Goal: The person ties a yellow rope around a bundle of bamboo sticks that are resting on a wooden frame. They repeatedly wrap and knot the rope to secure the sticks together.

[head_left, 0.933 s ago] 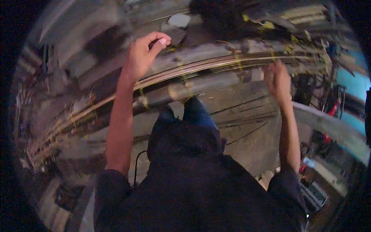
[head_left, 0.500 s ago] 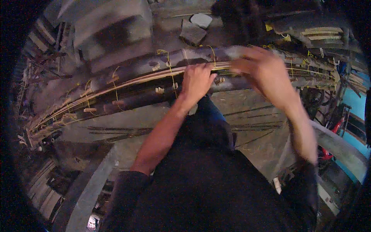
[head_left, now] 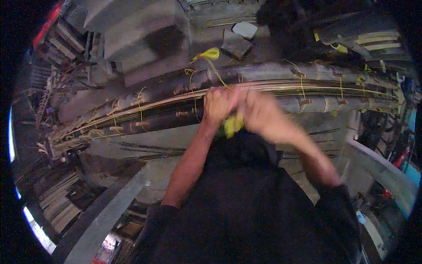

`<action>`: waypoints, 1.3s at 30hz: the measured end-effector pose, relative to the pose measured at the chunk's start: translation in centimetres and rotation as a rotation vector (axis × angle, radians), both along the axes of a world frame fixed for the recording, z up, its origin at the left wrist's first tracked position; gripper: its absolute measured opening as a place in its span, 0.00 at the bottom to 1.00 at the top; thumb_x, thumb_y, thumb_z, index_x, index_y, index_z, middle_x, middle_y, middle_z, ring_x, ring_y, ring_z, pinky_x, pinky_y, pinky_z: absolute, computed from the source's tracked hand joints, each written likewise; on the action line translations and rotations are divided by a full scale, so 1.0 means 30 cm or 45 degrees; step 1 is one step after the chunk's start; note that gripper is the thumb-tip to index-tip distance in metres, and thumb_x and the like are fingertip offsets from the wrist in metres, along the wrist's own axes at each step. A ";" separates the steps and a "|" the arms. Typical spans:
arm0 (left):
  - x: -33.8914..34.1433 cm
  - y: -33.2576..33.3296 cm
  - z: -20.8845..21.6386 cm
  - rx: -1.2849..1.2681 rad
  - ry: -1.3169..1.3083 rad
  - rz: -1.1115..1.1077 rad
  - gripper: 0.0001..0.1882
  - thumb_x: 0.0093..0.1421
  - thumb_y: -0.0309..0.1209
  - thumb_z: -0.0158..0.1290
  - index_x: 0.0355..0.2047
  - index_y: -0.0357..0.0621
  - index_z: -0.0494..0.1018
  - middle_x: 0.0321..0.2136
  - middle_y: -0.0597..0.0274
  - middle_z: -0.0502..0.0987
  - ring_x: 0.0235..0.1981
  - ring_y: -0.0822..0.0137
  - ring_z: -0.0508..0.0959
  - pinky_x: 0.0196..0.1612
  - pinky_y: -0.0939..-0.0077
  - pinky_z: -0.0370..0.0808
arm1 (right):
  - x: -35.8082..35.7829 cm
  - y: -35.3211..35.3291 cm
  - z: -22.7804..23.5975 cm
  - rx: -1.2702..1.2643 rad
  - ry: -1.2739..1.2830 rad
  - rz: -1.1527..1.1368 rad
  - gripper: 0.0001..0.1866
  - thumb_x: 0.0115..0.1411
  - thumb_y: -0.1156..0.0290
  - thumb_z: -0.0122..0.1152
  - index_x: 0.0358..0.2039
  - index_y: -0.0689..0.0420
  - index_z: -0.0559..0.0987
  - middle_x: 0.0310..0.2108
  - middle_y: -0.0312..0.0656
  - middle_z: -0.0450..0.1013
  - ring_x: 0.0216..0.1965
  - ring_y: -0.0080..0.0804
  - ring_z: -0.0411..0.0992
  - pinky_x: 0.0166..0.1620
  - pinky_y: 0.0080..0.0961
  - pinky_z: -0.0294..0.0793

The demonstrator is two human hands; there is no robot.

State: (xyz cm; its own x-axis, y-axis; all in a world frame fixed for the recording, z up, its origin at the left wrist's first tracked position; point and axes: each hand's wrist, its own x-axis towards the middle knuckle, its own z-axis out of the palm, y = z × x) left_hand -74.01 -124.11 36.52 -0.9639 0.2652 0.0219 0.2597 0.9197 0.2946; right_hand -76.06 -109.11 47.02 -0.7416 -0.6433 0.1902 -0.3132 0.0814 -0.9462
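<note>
A long bundle of thin pale strips [head_left: 285, 89] runs between two dark, thick poles, possibly bamboo [head_left: 259, 72]. My left hand [head_left: 216, 105] is closed around the bundle near the middle, its fingertips partly hidden. Beside it, my right hand [head_left: 266, 115] is smeared by motion, and its fingers cannot be made out. A yellow tie [head_left: 215, 70] rises from between the hands over the far pole and ends in a loose loop. Another yellow piece [head_left: 233, 125] hangs below my hands, in front of my dark shirt.
Yellow ties [head_left: 302, 88] with small wooden pegs [head_left: 304, 102] cross the poles at intervals. Beyond lie a pale stone [head_left: 245, 30] and a grey block [head_left: 236, 44]. Thin dark rods [head_left: 151, 149] lie on the floor, and a grey beam [head_left: 99, 211] stands at lower left.
My right hand has come left and down to meet my left hand. The yellow loop and hanging yellow piece now show by my hands. The whole view has shifted slightly.
</note>
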 end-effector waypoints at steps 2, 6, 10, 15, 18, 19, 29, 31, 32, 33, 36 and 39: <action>-0.033 0.041 0.127 0.419 -0.130 0.162 0.13 0.59 0.39 0.47 0.28 0.44 0.76 0.23 0.56 0.77 0.25 0.62 0.77 0.32 0.67 0.72 | 0.223 0.069 -0.206 0.481 -0.239 0.255 0.10 0.56 0.72 0.50 0.40 0.54 0.70 0.28 0.50 0.72 0.31 0.48 0.73 0.35 0.39 0.72; -0.194 0.083 0.290 1.142 -0.520 0.172 0.15 0.62 0.39 0.43 0.33 0.41 0.75 0.29 0.51 0.77 0.30 0.62 0.77 0.36 0.69 0.71 | 0.238 -0.039 -0.368 0.529 -0.201 0.218 0.10 0.57 0.67 0.49 0.39 0.54 0.69 0.21 0.51 0.72 0.26 0.55 0.71 0.31 0.46 0.70; -0.434 0.038 0.020 0.403 -0.016 -0.094 0.17 0.59 0.42 0.44 0.34 0.40 0.74 0.29 0.51 0.76 0.31 0.55 0.76 0.37 0.65 0.70 | 0.271 0.028 -0.321 0.857 -0.175 0.263 0.12 0.55 0.67 0.50 0.40 0.54 0.69 0.21 0.51 0.72 0.26 0.52 0.72 0.30 0.46 0.71; -0.506 -0.041 -0.049 0.757 -0.779 0.173 0.22 0.56 0.48 0.45 0.37 0.42 0.74 0.33 0.49 0.76 0.36 0.50 0.76 0.38 0.62 0.71 | 0.240 0.004 -0.290 0.659 0.054 0.207 0.20 0.47 0.76 0.56 0.44 0.52 0.72 0.35 0.47 0.72 0.40 0.44 0.71 0.41 0.38 0.71; -0.526 -0.323 -0.037 0.638 -0.285 -0.087 0.22 0.57 0.48 0.46 0.39 0.42 0.74 0.33 0.53 0.77 0.36 0.57 0.77 0.39 0.65 0.71 | 0.137 -0.079 -0.127 0.680 0.303 -0.134 0.23 0.45 0.82 0.54 0.45 0.55 0.73 0.40 0.48 0.70 0.43 0.45 0.69 0.42 0.35 0.71; -0.507 -0.344 0.066 0.602 -0.146 -0.110 0.22 0.58 0.47 0.46 0.40 0.42 0.74 0.34 0.55 0.77 0.35 0.59 0.77 0.39 0.66 0.72 | 0.055 -0.146 -0.081 0.612 0.495 -0.268 0.20 0.44 0.82 0.55 0.41 0.57 0.75 0.37 0.48 0.72 0.40 0.46 0.71 0.40 0.36 0.71; 0.018 -0.538 0.229 0.660 -0.495 -0.197 0.17 0.61 0.38 0.41 0.41 0.40 0.72 0.36 0.47 0.75 0.39 0.45 0.74 0.44 0.58 0.70 | 0.443 -0.272 -0.107 0.330 -0.918 -0.426 0.07 0.51 0.77 0.58 0.33 0.61 0.77 0.28 0.41 0.74 0.30 0.30 0.74 0.35 0.25 0.73; 0.033 -0.485 0.178 0.442 -0.557 -0.189 0.16 0.59 0.36 0.43 0.41 0.41 0.73 0.32 0.46 0.76 0.37 0.46 0.75 0.44 0.56 0.70 | 0.451 -0.384 -0.256 0.458 -0.983 -0.592 0.06 0.52 0.80 0.56 0.32 0.61 0.77 0.30 0.42 0.74 0.32 0.32 0.74 0.37 0.25 0.73; 0.023 -0.465 0.170 0.341 -0.572 -0.202 0.15 0.58 0.36 0.44 0.41 0.41 0.73 0.31 0.45 0.76 0.36 0.46 0.75 0.43 0.56 0.70 | 0.433 -0.435 -0.318 0.502 -1.009 -0.672 0.05 0.52 0.81 0.55 0.31 0.62 0.77 0.30 0.42 0.74 0.33 0.33 0.74 0.39 0.25 0.73; 0.038 -0.455 0.145 0.405 -0.459 -0.182 0.13 0.55 0.35 0.47 0.35 0.40 0.73 0.28 0.46 0.76 0.33 0.47 0.76 0.40 0.57 0.71 | 0.432 -0.469 -0.339 0.541 -1.048 -0.758 0.05 0.53 0.83 0.54 0.30 0.62 0.77 0.31 0.42 0.74 0.34 0.34 0.74 0.40 0.25 0.73; 0.048 -0.477 0.093 0.550 -0.211 -0.059 0.11 0.49 0.33 0.51 0.25 0.37 0.75 0.23 0.47 0.77 0.28 0.50 0.78 0.35 0.59 0.73 | 0.276 -0.372 0.079 0.678 -0.188 -0.393 0.08 0.50 0.81 0.52 0.28 0.58 0.79 0.32 0.39 0.75 0.34 0.30 0.73 0.39 0.28 0.72; 0.037 -0.493 0.100 0.565 -0.308 -0.089 0.10 0.52 0.34 0.49 0.26 0.41 0.75 0.25 0.48 0.77 0.31 0.51 0.78 0.37 0.58 0.72 | 0.023 -0.543 0.497 1.203 0.576 0.118 0.11 0.51 0.77 0.57 0.36 0.59 0.75 0.29 0.41 0.72 0.33 0.31 0.72 0.38 0.29 0.71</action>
